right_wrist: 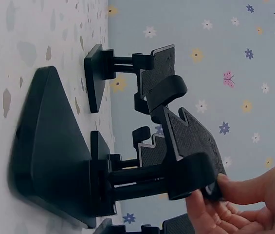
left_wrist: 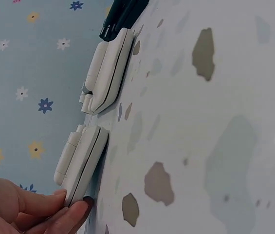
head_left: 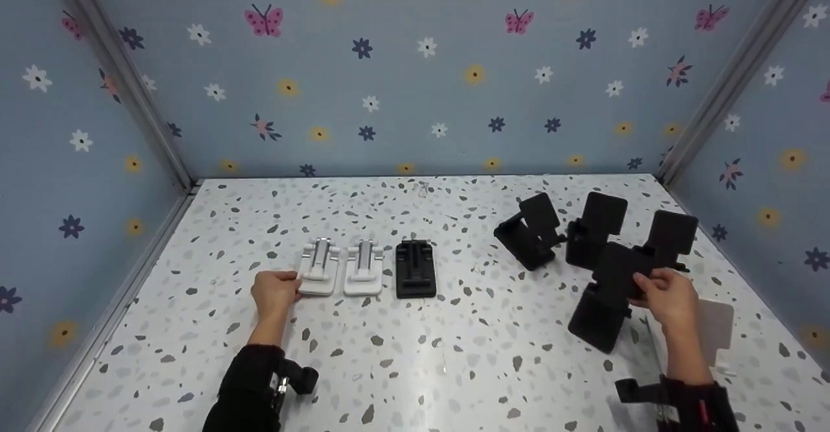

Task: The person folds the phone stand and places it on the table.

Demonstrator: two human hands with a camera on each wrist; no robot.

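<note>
My left hand (head_left: 273, 296) pinches the near left corner of a folded white phone stand (left_wrist: 81, 161), which lies on the table. Beside it lie a second folded white phone stand (head_left: 364, 268) and a folded black phone stand (head_left: 415, 270), making a row. Over on the right, my right hand (head_left: 671, 299) holds the upper plate of an unfolded black phone stand (head_left: 598, 322) between thumb and fingers. Its base (right_wrist: 54, 146) shows large in the right wrist view, with two posts leading up to the plate.
Behind the right hand, three more unfolded black phone stands (head_left: 530, 231) cluster on the speckled table (head_left: 467, 367). An unfolded white stand (head_left: 716, 328) is partly hidden by the right wrist. Flower-patterned panels (head_left: 415, 95) enclose the table at the back and sides.
</note>
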